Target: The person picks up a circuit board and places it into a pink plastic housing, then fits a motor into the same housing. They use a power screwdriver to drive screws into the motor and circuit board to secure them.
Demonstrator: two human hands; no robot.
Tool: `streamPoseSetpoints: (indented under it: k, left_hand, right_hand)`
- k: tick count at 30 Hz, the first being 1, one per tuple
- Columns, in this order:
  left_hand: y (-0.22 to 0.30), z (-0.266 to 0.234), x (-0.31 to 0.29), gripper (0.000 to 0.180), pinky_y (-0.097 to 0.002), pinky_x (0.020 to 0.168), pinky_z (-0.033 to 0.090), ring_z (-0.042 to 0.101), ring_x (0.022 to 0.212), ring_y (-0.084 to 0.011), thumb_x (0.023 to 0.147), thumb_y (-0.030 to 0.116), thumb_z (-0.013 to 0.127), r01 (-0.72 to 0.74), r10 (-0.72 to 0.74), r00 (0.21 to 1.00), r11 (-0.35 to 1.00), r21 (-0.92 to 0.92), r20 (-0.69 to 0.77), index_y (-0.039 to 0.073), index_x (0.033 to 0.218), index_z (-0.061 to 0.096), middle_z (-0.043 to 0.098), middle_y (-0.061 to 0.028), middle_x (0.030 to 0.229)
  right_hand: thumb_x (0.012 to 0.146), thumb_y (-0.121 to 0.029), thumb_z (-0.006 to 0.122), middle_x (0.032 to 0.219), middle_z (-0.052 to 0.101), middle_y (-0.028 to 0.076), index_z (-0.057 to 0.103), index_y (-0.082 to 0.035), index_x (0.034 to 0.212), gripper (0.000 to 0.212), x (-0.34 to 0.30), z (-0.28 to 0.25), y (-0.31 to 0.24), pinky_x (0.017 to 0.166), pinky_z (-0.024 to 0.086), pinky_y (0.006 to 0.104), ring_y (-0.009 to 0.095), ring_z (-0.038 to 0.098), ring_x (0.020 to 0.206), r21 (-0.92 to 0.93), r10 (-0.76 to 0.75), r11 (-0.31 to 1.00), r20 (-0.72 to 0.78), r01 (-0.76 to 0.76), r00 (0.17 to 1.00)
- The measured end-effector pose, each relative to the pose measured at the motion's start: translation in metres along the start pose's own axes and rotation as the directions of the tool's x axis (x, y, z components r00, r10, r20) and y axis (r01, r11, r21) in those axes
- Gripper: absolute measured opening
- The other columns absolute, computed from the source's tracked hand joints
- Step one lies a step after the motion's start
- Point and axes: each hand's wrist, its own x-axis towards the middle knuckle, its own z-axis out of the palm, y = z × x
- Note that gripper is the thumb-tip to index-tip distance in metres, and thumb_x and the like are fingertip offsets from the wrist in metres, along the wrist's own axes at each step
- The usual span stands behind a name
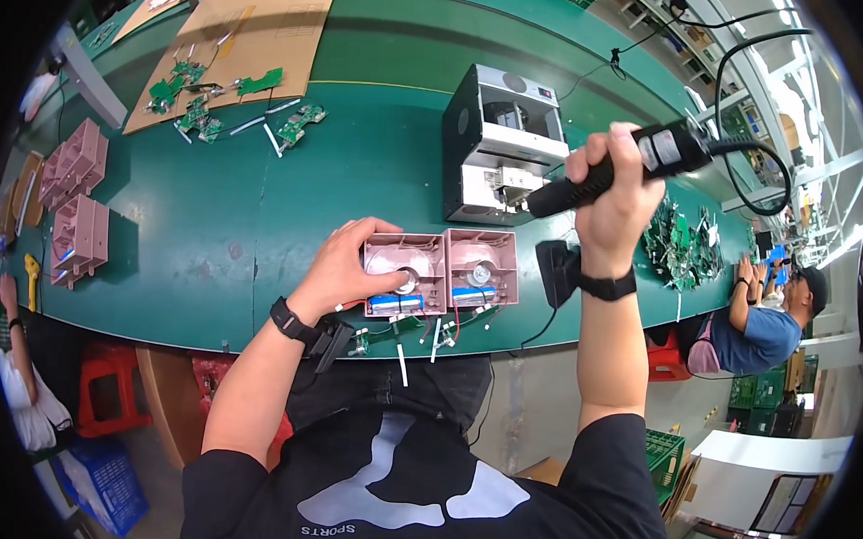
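My right hand (613, 200) is closed around a black electric screwdriver (569, 191), raised and tilted. Its lower end is at the front of a black-and-silver screw feeder (472, 143); the bit is hard to make out. My left hand (338, 266) grips a pink plastic housing (432, 260), fingers along its left side and thumb inside by a round metal part. Touching it on the right is a second pink housing (508, 258). Each housing contains a blue cylindrical battery (473, 297) with wires. Small green circuit boards (406, 324) and white strips lie along their near side.
More pink housings (79, 233) stand at the left. Circuit boards (204, 119) lie around a cardboard sheet (259, 26) at the far left. A pile of green boards (684, 245) sits right, near a seated co-worker (762, 319). The screwdriver's cable (786, 187) loops at upper right.
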Motion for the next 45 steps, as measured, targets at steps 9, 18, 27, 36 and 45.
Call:
streamPoseSetpoints:
  k: [9, 18, 27, 36, 45]
  left_hand:
    - [-0.001, -0.002, 0.004, 0.056, -0.0401, 0.098, 0.053, 0.069, 0.109, -0.0284, 0.072, 0.029, 0.090, -0.003, 0.003, 1.000, 1.000, -0.021, 0.025, 0.009, 0.119, 0.067, 0.072, -0.0112, 0.114]
    - [0.000, 0.001, 0.002, 0.055, -0.0404, 0.098, 0.052, 0.068, 0.109, -0.0291, 0.072, 0.030, 0.089, -0.006, 0.006, 1.000, 1.000, -0.019, 0.022, 0.009, 0.119, 0.067, 0.071, -0.0114, 0.114]
    - [0.006, -0.004, 0.003, 0.056, -0.0406, 0.097, 0.052, 0.067, 0.109, -0.0307, 0.071, 0.030, 0.089, 0.028, -0.029, 0.999, 0.999, 0.029, 0.039, 0.010, 0.120, 0.067, 0.070, -0.0116, 0.112]
    - [-0.003, -0.002, 0.001, 0.058, -0.0416, 0.099, 0.051, 0.066, 0.110, -0.0311, 0.071, 0.032, 0.089, -0.026, 0.026, 1.000, 1.000, 0.014, -0.009, 0.011, 0.120, 0.067, 0.071, -0.0117, 0.114]
    - [0.002, -0.002, 0.003, 0.058, -0.0419, 0.102, 0.050, 0.066, 0.112, -0.0307, 0.071, 0.032, 0.088, 0.008, -0.008, 1.000, 1.000, -0.019, 0.020, 0.011, 0.121, 0.068, 0.072, -0.0105, 0.115]
  right_hand:
    - [0.100, -0.012, 0.059, 0.078, 0.056, 0.011, 0.049, -0.006, 0.114, 0.018, -0.076, 0.012, -0.012, 0.058, 0.048, 0.0371, 0.020, 0.052, 0.057, 0.071, 0.027, 0.997, 0.227, -0.044, 0.973]
    - [0.097, -0.011, 0.062, 0.078, 0.056, 0.012, 0.048, -0.004, 0.114, 0.022, -0.090, 0.013, 0.011, 0.057, 0.049, 0.0361, 0.020, 0.053, 0.058, -0.002, 0.065, 0.998, 0.169, -0.066, 0.984]
    - [0.097, -0.011, 0.062, 0.076, 0.056, 0.012, 0.048, -0.004, 0.109, 0.020, -0.091, 0.013, 0.021, 0.055, 0.049, 0.0359, 0.021, 0.053, 0.057, -0.024, 0.062, 0.998, 0.161, -0.059, 0.985]
    - [0.099, -0.013, 0.061, 0.076, 0.057, 0.010, 0.050, -0.004, 0.109, 0.018, -0.073, 0.012, 0.007, 0.054, 0.048, 0.0363, 0.020, 0.053, 0.056, 0.037, 0.037, 0.998, 0.157, -0.043, 0.987]
    - [0.103, -0.017, 0.061, 0.077, 0.057, 0.008, 0.055, -0.007, 0.105, 0.013, 0.008, 0.006, 0.002, 0.058, 0.046, 0.0368, 0.020, 0.054, 0.059, -0.052, -0.147, 0.988, 0.018, 0.147, 0.989]
